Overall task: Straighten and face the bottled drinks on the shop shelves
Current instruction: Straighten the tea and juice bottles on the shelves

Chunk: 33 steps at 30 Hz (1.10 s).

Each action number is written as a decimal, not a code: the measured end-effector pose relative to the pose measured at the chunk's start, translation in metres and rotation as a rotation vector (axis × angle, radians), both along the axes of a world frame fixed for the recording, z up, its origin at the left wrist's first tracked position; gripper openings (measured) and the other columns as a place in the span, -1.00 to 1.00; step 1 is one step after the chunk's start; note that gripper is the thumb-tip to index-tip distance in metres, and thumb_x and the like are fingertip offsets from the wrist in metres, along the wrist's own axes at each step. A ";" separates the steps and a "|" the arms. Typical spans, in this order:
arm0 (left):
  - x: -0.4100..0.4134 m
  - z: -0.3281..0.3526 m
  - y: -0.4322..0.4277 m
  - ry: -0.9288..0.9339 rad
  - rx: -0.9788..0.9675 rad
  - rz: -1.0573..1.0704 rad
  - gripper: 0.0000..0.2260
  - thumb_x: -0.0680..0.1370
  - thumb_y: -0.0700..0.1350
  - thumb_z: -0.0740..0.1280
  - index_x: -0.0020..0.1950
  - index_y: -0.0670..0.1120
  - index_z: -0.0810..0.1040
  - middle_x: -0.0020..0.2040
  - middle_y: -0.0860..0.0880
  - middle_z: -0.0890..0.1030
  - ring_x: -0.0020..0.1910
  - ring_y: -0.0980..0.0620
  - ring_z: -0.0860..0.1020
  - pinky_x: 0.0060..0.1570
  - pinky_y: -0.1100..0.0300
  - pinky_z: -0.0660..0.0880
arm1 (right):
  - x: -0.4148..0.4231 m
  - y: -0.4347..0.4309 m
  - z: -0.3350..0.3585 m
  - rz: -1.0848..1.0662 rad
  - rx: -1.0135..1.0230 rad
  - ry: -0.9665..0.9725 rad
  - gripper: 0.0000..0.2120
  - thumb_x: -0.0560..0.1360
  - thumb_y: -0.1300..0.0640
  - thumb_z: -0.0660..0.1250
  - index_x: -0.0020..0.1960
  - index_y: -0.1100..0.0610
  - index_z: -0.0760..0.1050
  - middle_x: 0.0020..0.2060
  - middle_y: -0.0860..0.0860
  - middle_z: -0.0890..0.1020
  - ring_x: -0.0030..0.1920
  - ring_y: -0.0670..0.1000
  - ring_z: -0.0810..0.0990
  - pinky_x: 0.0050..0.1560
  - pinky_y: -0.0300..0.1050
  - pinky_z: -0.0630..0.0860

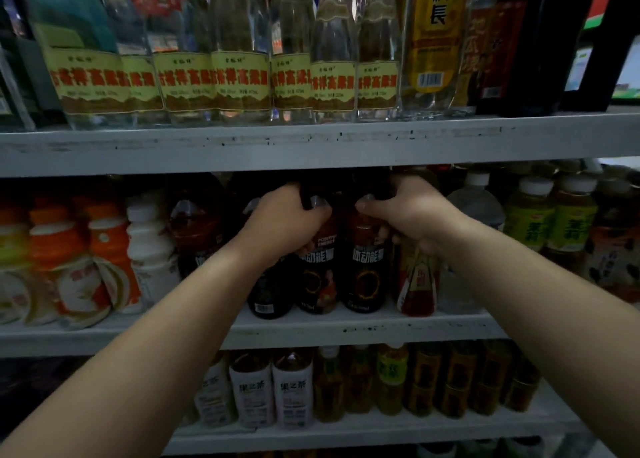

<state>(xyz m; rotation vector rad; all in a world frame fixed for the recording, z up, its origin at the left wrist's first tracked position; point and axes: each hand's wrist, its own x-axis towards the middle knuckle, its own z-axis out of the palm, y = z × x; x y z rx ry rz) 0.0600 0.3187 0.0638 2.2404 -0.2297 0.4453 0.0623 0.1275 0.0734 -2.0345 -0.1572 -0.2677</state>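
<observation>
Shelf [346, 329]: left hand [282, 220], right hand [412, 211] grip bottles [364, 274].

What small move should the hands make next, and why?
Probably move the left hand onto the neighbouring bottle and twist it round: it shows its barcode, whereas the left-held bottle and the right-held bottle in the right hand already show front labels.

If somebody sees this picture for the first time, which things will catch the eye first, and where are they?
First, the two hands at the middle shelf: the left hand grips the left dark bottle and the right hand grips the right dark bottle, both near the tops. Next, the row of clear glass bottles with yellow labels on the top shelf.
</observation>
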 end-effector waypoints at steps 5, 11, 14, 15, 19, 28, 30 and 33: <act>-0.006 -0.004 -0.003 -0.250 0.185 0.212 -0.57 0.36 0.19 0.47 0.05 -0.07 0.56 -0.09 0.02 0.62 -0.16 0.09 0.57 -0.18 0.13 0.58 | 0.003 0.005 -0.011 -0.159 -0.106 -0.148 -0.74 0.30 -0.10 0.52 -0.12 -0.05 0.51 -0.23 -0.09 0.62 -0.28 -0.08 0.61 -0.33 -0.15 0.59; -0.007 -0.001 -0.003 -0.210 0.223 0.195 -0.65 0.42 0.15 0.43 0.05 -0.05 0.57 -0.15 -0.01 0.62 -0.23 0.05 0.58 -0.21 0.15 0.56 | 0.007 0.003 -0.013 -0.064 -0.058 -0.125 -0.72 0.40 -0.01 0.46 0.02 0.08 0.52 -0.26 -0.02 0.63 -0.47 -0.05 0.59 -0.55 -0.25 0.43; -0.007 -0.002 -0.005 -0.205 0.242 0.195 -0.69 0.44 0.13 0.41 0.05 -0.04 0.55 -0.18 -0.01 0.62 -0.22 0.02 0.59 -0.20 0.15 0.54 | 0.006 -0.001 -0.015 -0.039 -0.055 -0.136 -0.75 0.42 -0.01 0.44 0.03 0.03 0.49 -0.31 -0.05 0.61 -0.58 -0.10 0.54 -0.62 -0.32 0.33; -0.007 -0.003 -0.005 -0.207 0.249 0.192 -0.70 0.45 0.12 0.41 0.04 -0.04 0.54 -0.17 0.01 0.61 -0.21 0.01 0.59 -0.20 0.16 0.53 | 0.006 -0.002 -0.016 -0.034 -0.049 -0.145 -0.75 0.42 -0.01 0.44 0.04 0.02 0.50 -0.30 -0.06 0.62 -0.57 -0.10 0.55 -0.61 -0.31 0.35; -0.007 -0.003 -0.006 -0.235 0.263 0.175 -0.69 0.46 0.12 0.39 0.09 -0.02 0.53 -0.17 0.11 0.53 -0.18 0.09 0.56 -0.21 0.25 0.46 | 0.003 0.000 -0.023 -0.049 -0.055 -0.193 -0.79 0.42 -0.07 0.43 0.01 -0.07 0.51 -0.27 -0.13 0.62 -0.46 -0.14 0.57 -0.54 -0.29 0.40; -0.046 -0.020 0.079 -0.509 -0.025 0.245 -0.74 0.49 -0.03 0.37 0.18 0.03 0.57 -0.11 0.19 0.63 -0.25 0.24 0.58 -0.21 0.33 0.53 | -0.043 0.051 -0.066 -0.234 -0.227 -0.875 -0.69 0.51 0.11 0.34 0.21 0.22 0.53 0.10 0.06 0.60 0.14 -0.06 0.53 0.16 -0.41 0.37; -0.053 -0.024 0.110 -0.577 0.011 0.299 -0.80 0.48 -0.09 0.37 0.10 -0.01 0.60 -0.14 0.16 0.60 -0.22 0.22 0.56 -0.19 0.39 0.48 | -0.045 0.074 -0.065 -0.183 -0.243 -0.874 -0.69 0.51 0.11 0.34 0.20 0.24 0.54 0.10 0.07 0.60 0.14 -0.06 0.54 0.19 -0.38 0.38; -0.051 -0.025 0.154 -0.608 0.045 0.353 -0.83 0.47 -0.12 0.39 0.05 -0.06 0.62 -0.12 0.09 0.58 -0.20 0.17 0.52 -0.18 0.54 0.34 | -0.046 0.109 -0.058 -0.158 -0.253 -0.804 -0.67 0.50 0.10 0.35 0.21 0.22 0.54 0.11 0.06 0.60 0.10 -0.06 0.56 0.15 -0.32 0.42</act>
